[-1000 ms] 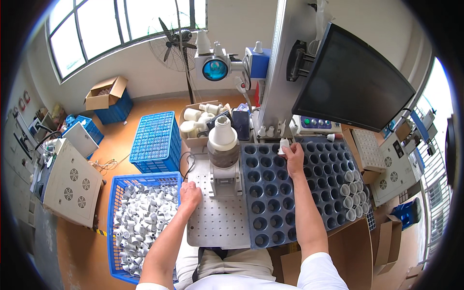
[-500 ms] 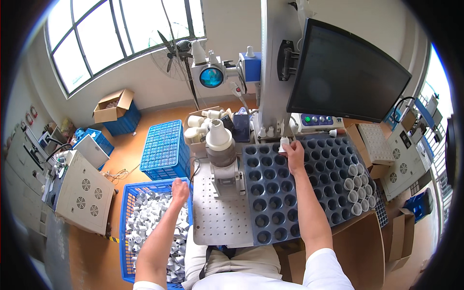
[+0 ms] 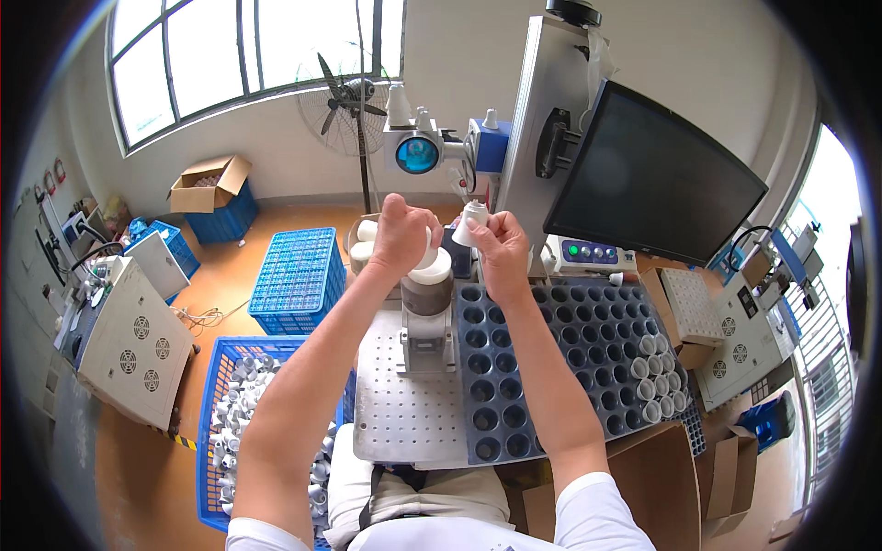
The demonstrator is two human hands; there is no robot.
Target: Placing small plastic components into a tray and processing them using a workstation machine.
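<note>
the right hand (image 3: 502, 250) pinches a small white tapered piece (image 3: 469, 224) between thumb and fingers, at one o'clock from the white-topped grey cylindrical fixture (image 3: 427, 298). the left hand (image 3: 401, 241), curled nearly closed toward twelve o'clock, overlaps the fixture's top; whether it grips anything, i cannot tell. a dark many-holed tray (image 3: 530, 386) lies at four o'clock, a blue plastic basket (image 3: 206, 459) at eight.

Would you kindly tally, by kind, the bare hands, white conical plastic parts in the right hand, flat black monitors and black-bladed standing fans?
Bare hands: 2 (left hand, right hand)
White conical plastic part in the right hand: 1
Flat black monitor: 1
Black-bladed standing fan: 1
Total: 5
</note>
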